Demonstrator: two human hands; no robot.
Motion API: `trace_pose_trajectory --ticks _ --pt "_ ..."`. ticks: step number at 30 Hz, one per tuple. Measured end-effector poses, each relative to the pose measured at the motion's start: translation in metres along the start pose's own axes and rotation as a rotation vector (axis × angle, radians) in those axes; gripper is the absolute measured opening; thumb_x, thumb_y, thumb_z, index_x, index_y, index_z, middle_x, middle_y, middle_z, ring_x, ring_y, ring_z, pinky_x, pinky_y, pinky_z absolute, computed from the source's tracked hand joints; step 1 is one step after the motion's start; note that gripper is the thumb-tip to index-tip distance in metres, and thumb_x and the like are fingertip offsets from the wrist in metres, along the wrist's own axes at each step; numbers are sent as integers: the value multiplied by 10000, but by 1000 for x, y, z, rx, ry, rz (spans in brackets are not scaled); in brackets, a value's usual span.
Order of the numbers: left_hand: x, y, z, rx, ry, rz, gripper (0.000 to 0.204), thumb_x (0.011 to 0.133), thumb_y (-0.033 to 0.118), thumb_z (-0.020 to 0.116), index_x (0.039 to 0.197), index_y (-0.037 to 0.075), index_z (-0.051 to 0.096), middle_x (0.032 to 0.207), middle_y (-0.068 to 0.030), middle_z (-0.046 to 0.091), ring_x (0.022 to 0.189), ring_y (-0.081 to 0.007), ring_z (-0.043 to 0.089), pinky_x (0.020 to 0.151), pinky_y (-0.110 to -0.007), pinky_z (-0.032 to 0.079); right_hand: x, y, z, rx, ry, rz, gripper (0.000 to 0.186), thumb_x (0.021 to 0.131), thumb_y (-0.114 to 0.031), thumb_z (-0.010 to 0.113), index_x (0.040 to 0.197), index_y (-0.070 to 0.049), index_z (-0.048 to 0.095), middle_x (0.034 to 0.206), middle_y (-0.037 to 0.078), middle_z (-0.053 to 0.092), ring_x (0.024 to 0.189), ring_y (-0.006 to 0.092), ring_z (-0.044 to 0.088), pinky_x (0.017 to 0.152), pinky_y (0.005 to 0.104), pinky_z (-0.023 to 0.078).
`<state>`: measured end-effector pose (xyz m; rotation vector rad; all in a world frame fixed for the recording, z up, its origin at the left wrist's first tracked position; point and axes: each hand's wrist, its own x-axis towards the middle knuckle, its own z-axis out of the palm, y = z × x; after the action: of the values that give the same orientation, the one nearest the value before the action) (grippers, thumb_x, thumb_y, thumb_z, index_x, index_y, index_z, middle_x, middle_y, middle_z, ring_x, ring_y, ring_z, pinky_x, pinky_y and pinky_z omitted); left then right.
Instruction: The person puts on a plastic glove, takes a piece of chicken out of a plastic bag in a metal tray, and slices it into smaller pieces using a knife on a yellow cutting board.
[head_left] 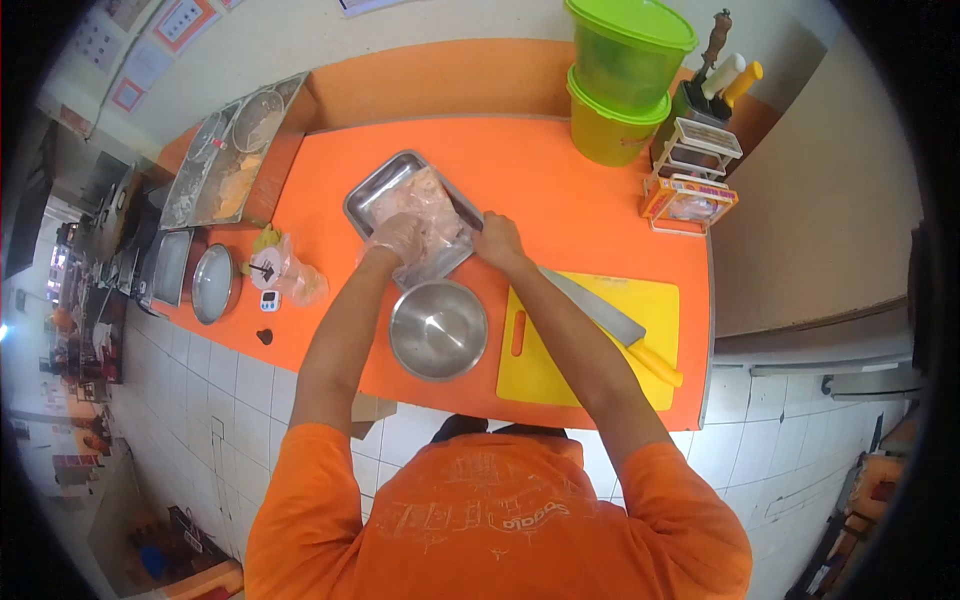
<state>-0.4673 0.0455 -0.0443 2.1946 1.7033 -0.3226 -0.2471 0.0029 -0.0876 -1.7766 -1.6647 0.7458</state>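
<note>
A rectangular metal tray (360, 190) rests on the orange table, holding pale pink raw chicken (425, 195) with clear plastic around it. My left hand (400, 238), in a clear plastic glove, reaches into the tray and grips the near side of the chicken; its fingertips are partly hidden. My right hand (498, 242) looks bare and is closed on the tray's right rim. Just nearer to me stands a round steel bowl (438, 330) with nothing in it. Under my right forearm lies a yellow cutting board (560, 375) with a large yellow-handled knife (610, 318) on it.
Green lidded tubs (620, 110) are stacked at the back right, beside a knife block (690, 110) and a white wire rack (690, 205). A divided metal bin (235, 160) stands back left. Left are a round pan (215, 283), a plastic cup (300, 280) and a small timer (270, 300).
</note>
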Motion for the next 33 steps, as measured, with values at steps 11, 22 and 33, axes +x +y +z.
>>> trace_pose_trajectory --ticks 11,22,33 --pt "19 15 -22 -559 365 122 281 919 69 602 1155 33 749 1194 -260 706 1103 -395 688 959 -427 533 -1 3 -11 -125 0 241 359 907 -220 695 1124 64 662 1074 327 704 1036 465 702 907 530 567" --pt "70 8 -8 -271 177 -32 306 897 220 662 1132 57 771 1167 -254 718 1116 -371 707 960 -457 548 18 -17 -71 -136 114 145 372 898 -218 609 1154 35 701 1082 325 708 1027 453 709 900 527 567" --pt "101 16 -14 -122 174 -19 296 900 181 639 1059 -33 766 1150 -269 724 1083 -402 718 958 -473 557 51 63 -63 -267 67 361 316 881 -96 591 1149 45 685 1118 313 700 1073 457 693 927 519 568"
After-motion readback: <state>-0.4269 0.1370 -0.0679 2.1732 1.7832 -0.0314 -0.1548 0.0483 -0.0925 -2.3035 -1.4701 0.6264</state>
